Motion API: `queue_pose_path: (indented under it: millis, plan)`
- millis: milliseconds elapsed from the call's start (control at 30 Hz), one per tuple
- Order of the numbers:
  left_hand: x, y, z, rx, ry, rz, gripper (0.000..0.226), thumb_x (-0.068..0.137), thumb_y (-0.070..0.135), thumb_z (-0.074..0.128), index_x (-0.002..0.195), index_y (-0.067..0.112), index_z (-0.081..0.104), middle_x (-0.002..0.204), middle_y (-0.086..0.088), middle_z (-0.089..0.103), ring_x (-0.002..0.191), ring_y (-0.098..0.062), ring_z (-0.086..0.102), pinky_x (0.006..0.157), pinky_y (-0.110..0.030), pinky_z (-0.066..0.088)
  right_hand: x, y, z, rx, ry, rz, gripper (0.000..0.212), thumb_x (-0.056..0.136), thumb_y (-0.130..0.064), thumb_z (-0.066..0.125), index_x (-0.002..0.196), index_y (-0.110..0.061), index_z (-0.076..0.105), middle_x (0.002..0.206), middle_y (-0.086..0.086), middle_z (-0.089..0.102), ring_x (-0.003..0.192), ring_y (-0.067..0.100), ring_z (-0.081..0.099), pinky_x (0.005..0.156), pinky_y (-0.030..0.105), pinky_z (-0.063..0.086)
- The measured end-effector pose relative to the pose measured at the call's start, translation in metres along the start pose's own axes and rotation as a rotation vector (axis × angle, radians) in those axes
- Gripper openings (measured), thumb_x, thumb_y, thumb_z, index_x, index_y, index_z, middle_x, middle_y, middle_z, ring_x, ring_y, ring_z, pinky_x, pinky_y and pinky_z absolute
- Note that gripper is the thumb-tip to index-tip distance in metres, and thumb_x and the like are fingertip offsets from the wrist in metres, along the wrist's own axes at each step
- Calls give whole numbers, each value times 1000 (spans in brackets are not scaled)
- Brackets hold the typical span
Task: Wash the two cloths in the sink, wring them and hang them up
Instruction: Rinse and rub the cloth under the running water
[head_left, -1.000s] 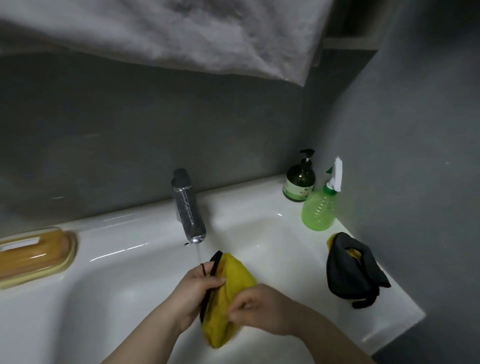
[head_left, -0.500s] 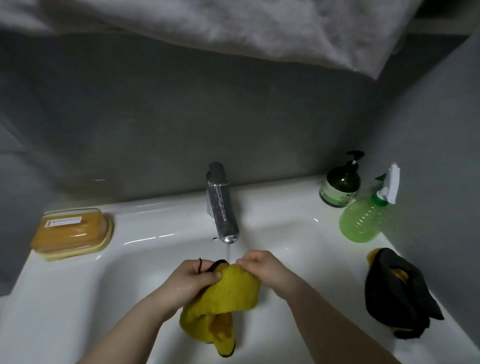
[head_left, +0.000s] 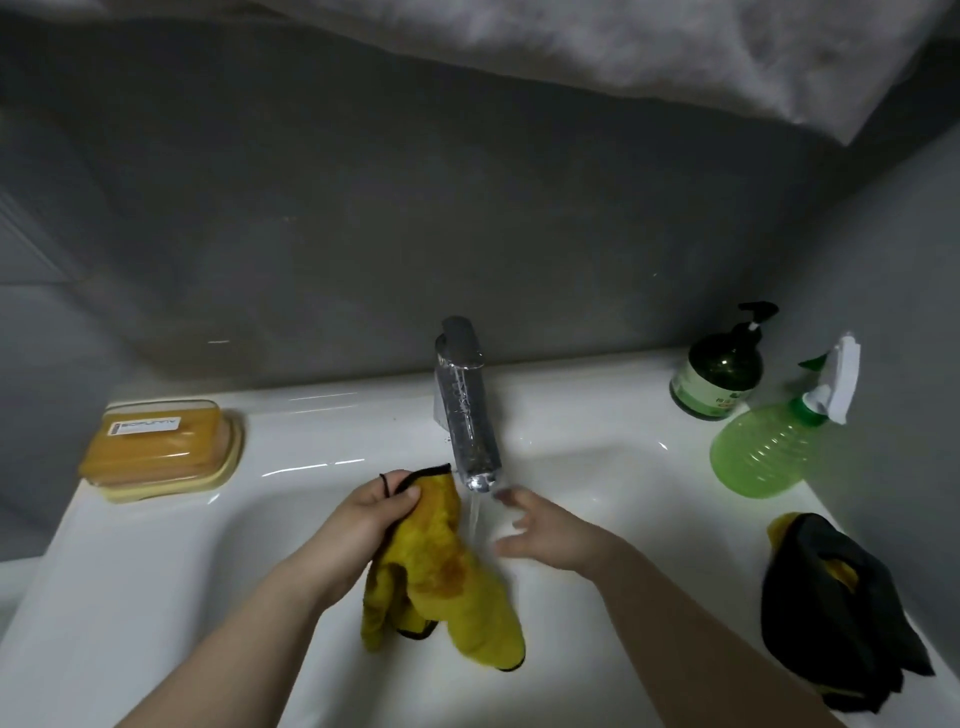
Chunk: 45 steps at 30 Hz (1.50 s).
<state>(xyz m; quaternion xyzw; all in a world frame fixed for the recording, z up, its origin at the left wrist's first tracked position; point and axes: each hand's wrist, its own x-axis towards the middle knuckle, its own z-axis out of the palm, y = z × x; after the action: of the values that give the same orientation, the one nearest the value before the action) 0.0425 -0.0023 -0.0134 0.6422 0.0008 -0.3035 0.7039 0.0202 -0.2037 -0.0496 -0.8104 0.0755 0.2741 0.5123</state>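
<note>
Head view: at lower centre, the left hand reaches in from the lower left, its fingers pinching the top corner of the yellow cloth, which hangs into the sink. The right hand has its fingers spread and holds nothing, just right of the faucet stream. The black-and-yellow cloth lies bunched on the rim at lower right.

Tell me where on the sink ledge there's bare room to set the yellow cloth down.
Bare sink ledge runs between the soap box and the tap, and again between the tap and the dark pump bottle. The right corner is crowded: pump bottle, green spray bottle and the dark cloth sit close together.
</note>
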Motion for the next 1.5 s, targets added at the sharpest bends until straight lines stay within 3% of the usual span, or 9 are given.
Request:
queue_pose_path:
  millis: [100, 233, 500, 800, 933, 1033, 1200, 1333, 1500]
  plan:
    - [2, -2, 7, -15, -85, -42, 22, 92, 5, 42, 84, 7, 62, 68, -4, 68, 60, -14, 65, 57, -20, 54, 4, -9, 4, 312, -165, -163, 55, 80, 2, 59, 127, -18, 40, 121, -4, 54, 110, 10, 53, 86, 17, 45]
    - [3, -3, 4, 103, -170, -35, 16, 87, 4, 54, 75, 10, 63, 62, 3, 68, 60, -11, 63, 58, -17, 52, 7, -15, 2, 77, -194, -108, 18, 79, -3, 64, 86, -18, 62, 69, -12, 62, 61, -5, 60, 63, 11, 48]
    - [17, -20, -9, 1123, -134, -154, 28, 71, 30, 73, 59, 28, 48, 64, 9, 52, 74, -15, 53, 67, -23, 41, 1, -2, -29, 418, -40, -157, 20, 83, -3, 58, 76, -19, 68, 63, -6, 71, 60, 6, 66, 62, 19, 54]
    - [15, -38, -29, -29, -51, -261, 13, 83, 4, 57, 73, -2, 63, 59, -11, 68, 50, -17, 64, 52, -21, 53, -9, 18, -28, 1026, 217, -101, 36, 96, -18, 32, 79, -8, 62, 66, 9, 69, 68, 22, 66, 78, 36, 49]
    - [18, -41, -8, -88, -89, -365, 26, 91, 17, 45, 87, -1, 64, 75, -14, 69, 67, -22, 65, 67, -27, 53, -2, 3, -22, 1216, 306, 37, 37, 93, -28, 40, 75, -6, 64, 53, 7, 69, 54, 20, 66, 67, 34, 48]
    - [25, -38, 10, -157, 8, -335, 44, 93, 36, 40, 96, 1, 68, 92, -18, 71, 84, -29, 67, 80, -34, 52, -2, -12, -19, 1116, 301, 62, 34, 87, -24, 48, 61, -11, 65, 48, 7, 63, 46, 20, 62, 60, 29, 46]
    - [42, -26, 57, -292, 374, -246, 44, 92, 35, 44, 64, 6, 62, 55, -11, 66, 55, -25, 62, 55, -28, 50, 12, -24, 45, 588, 394, 118, 29, 78, -26, 60, 52, -12, 61, 58, 7, 62, 62, 21, 59, 60, 29, 44]
    - [33, -35, 86, -240, 422, -249, 42, 89, 33, 51, 58, 8, 61, 62, -14, 62, 64, -28, 59, 69, -37, 49, 16, -20, 47, 536, 712, 80, 46, 89, -22, 51, 45, -15, 45, 51, 8, 51, 57, 21, 47, 61, 30, 36]
    - [37, -41, 67, -177, 493, -235, 46, 95, 23, 39, 56, 7, 55, 41, -4, 57, 53, -21, 52, 47, -23, 42, 16, -21, 75, 270, 647, 123, 42, 92, -24, 43, 50, -21, 43, 71, 16, 62, 70, 21, 51, 60, 26, 32]
